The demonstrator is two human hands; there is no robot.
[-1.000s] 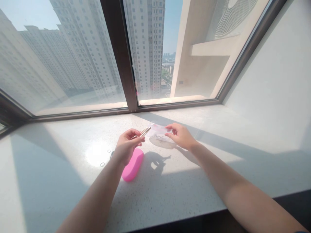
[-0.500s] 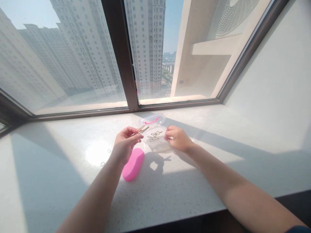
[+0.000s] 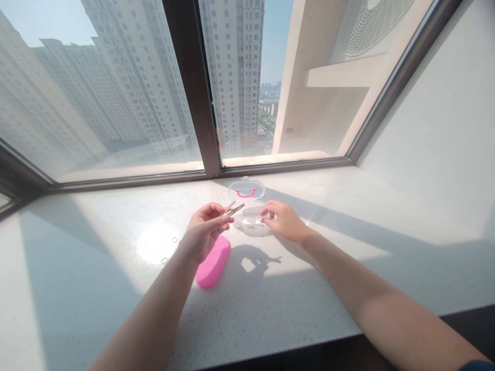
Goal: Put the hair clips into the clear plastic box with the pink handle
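My left hand pinches a few thin gold-coloured hair clips, their tips pointing right toward a small clear plastic case. The case lies open on the white window ledge, its lid with a pink handle laid back toward the window. My right hand grips the right edge of the case's lower half with curled fingers. A pink oval case lies on the ledge just under my left wrist.
A dark window frame runs along the back of the ledge with glass on both sides. A white wall rises at the right. Tiny metal rings lie on the ledge left of my left hand.
The clear case has been set down flat on the ledge and opened fully, its lid now lying back toward the window. My left hand keeps the clips nearly still.
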